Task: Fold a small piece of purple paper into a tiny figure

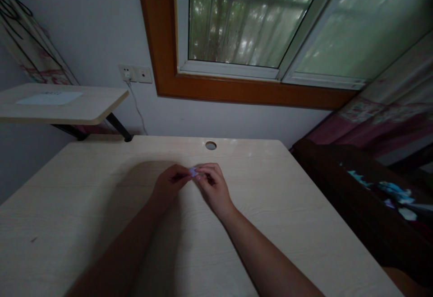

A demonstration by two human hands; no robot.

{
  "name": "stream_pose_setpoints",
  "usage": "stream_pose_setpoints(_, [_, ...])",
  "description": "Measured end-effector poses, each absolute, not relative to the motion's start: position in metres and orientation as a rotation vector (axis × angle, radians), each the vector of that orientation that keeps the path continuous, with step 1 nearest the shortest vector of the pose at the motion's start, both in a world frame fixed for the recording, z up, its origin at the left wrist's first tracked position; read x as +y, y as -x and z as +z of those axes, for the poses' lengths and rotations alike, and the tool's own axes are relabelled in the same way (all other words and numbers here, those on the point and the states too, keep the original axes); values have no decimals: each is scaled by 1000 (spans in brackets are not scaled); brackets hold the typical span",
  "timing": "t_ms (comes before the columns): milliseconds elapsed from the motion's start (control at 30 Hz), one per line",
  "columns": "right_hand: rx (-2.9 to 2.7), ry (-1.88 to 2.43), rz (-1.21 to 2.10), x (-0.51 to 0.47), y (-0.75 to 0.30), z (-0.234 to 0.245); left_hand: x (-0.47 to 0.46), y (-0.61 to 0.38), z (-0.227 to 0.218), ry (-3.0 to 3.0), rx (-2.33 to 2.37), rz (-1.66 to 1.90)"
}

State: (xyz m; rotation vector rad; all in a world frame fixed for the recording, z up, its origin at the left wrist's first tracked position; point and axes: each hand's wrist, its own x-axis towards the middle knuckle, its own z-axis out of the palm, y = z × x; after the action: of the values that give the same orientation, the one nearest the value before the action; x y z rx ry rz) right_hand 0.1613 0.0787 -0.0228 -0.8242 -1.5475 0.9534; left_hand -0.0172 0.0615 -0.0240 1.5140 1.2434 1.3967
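Between my two hands, over the far half of the pale wooden desk (270, 206), is a small light-purple piece (193, 171), perhaps folded paper; its exact kind is too small to make out. My left hand (172, 182) pinches its left side between thumb and fingers. From the other side, my right hand (212, 180) grips it with thumb and fingertips. Both hands are closed, and the fingertips cover part of the piece.
A raised shelf (111, 103) with a white sheet (50, 98) stands at the back left. A round cable hole (211, 146) lies near the far edge. Behind are a wall socket (127, 73) and a window (250, 21). Dark furniture (338, 197) borders the right side.
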Motion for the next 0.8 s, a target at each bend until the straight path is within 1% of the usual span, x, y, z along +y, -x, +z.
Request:
stream_pose_setpoints(267, [-1576,825,915,81,-160,-30,63,18,-31,-1607,1187,1445])
stream_pose_setpoints(533, [-1551,819,1038,83,-161,-28,61,17,-29,-1634,1196,1449])
stream_pose_setpoints(800, [-1427,733,1233,82,-156,-32,63,18,-34,-1652,1226,1565])
